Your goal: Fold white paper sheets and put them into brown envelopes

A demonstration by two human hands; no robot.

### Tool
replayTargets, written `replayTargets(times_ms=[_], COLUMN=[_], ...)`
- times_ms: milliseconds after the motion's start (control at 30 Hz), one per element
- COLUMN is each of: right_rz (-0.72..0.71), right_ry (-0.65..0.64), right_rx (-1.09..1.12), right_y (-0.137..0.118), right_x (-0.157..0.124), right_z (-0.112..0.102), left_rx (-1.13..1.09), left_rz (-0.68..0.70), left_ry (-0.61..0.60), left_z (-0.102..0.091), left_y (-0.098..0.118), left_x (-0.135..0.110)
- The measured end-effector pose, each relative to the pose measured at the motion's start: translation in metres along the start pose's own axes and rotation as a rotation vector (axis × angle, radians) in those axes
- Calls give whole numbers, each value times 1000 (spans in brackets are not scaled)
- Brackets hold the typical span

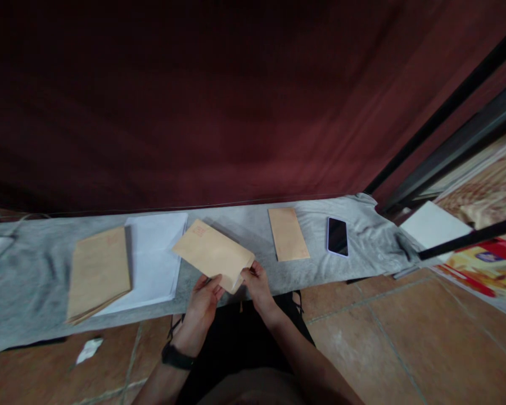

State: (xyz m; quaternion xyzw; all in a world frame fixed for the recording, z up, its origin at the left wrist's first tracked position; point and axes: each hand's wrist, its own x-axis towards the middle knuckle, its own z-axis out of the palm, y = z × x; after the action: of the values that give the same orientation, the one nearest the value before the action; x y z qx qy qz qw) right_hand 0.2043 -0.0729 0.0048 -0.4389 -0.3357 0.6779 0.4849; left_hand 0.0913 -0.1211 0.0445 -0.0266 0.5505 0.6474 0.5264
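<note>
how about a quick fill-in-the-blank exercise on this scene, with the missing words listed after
1. Of the left hand and the right hand, the one nearer the phone is the ____ hand.
2. The lone envelope lies between the held envelope and the ____.
3. Of the stack of envelopes and the white paper, the one partly covered is the ____.
4. The dark wristband is on the ____ arm.

Missing words: right; phone; white paper; left

On the cloth, lower frame: envelope pile at left, overlapping paper to its right; loose envelope right of centre; phone farther right. Held envelope at centre. Backdrop behind, upper frame.
</note>
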Motion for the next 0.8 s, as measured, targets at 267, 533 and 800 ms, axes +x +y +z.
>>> replayTargets(times_ms=[267,533,800], right_rz=[11,50,-300], right_ry=[-12,-24,58], right_rx=[3,-36,-451], right_y=[7,10,-4], right_x=[2,5,25], right_z=[-2,-8,-34], left_rx=[2,175,386], left_rz=[-5,118,177], left_ry=[25,17,-78], left_z=[2,1,5], left_y=[0,3,26], left_x=[5,13,37])
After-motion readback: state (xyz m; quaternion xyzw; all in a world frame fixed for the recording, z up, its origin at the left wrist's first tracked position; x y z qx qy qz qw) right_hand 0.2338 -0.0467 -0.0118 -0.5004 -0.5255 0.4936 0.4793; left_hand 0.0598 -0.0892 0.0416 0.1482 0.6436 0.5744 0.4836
